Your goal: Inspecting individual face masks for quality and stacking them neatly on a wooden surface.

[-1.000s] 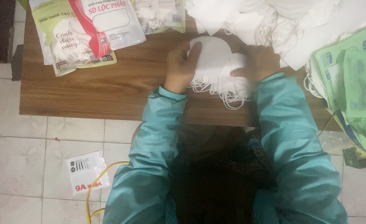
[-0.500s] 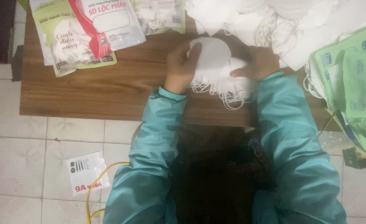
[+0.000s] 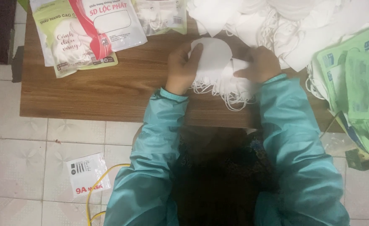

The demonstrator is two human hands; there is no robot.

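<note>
Overhead view down onto a brown wooden table (image 3: 109, 90) over a tiled floor (image 3: 17, 150). At upper centre of the frame, a small stack of white face masks (image 3: 216, 62) lying flat on the table, ear loops (image 3: 230, 94) spilling toward the lower edge. Left hand (image 3: 182, 67) pressed against the stack's left side, fingers together and curled over its rim, likely to keep the edges square. Right hand (image 3: 257, 65) on the stack's right side, fingers closed, pinching or pressing a mask corner; exact grip hard to tell. Teal sleeves (image 3: 289, 138) running down to the bottom of the frame.

Along the top right, a loose heap of more white masks (image 3: 285, 25), within easy reach of the right hand. Upper left, printed pouches (image 3: 88, 33) fanned out flat. Far right edge, a pile of green pouches (image 3: 356, 83). Lower left on the floor, a small white pouch (image 3: 86, 173) beside a yellow cable (image 3: 94, 188).
</note>
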